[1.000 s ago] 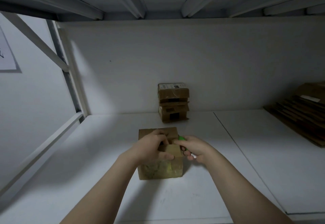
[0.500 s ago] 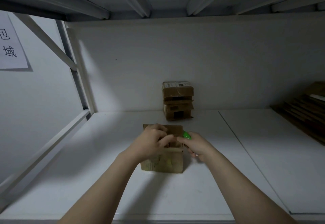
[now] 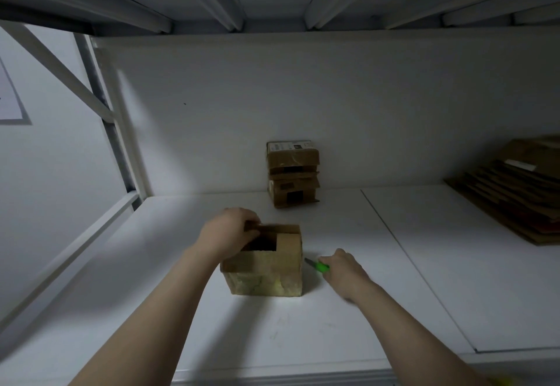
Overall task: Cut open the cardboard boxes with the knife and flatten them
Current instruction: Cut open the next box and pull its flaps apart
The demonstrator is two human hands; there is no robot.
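Note:
A small brown cardboard box point(image 3: 266, 273) stands on the white shelf in front of me, its top partly open with a dark gap showing. My left hand point(image 3: 228, 232) grips the box's upper left flap, fingers curled over its edge. Just right of the box, my right hand point(image 3: 344, 270) holds a green-handled knife point(image 3: 318, 266), its blade pointing left toward the box's right side. Two more cardboard boxes point(image 3: 292, 173) are stacked against the back wall.
A pile of flattened cardboard point(image 3: 515, 185) lies at the far right of the shelf point(image 3: 424, 279). A white metal frame post point(image 3: 118, 143) and diagonal brace stand at the left. The upper shelf's ribs hang overhead. A paper sheet point(image 3: 9, 98) is on the left wall.
My right hand with the knife has come off the box top and moved down to the right of the box. My left hand has shifted to the left flap, and the top now shows an opening.

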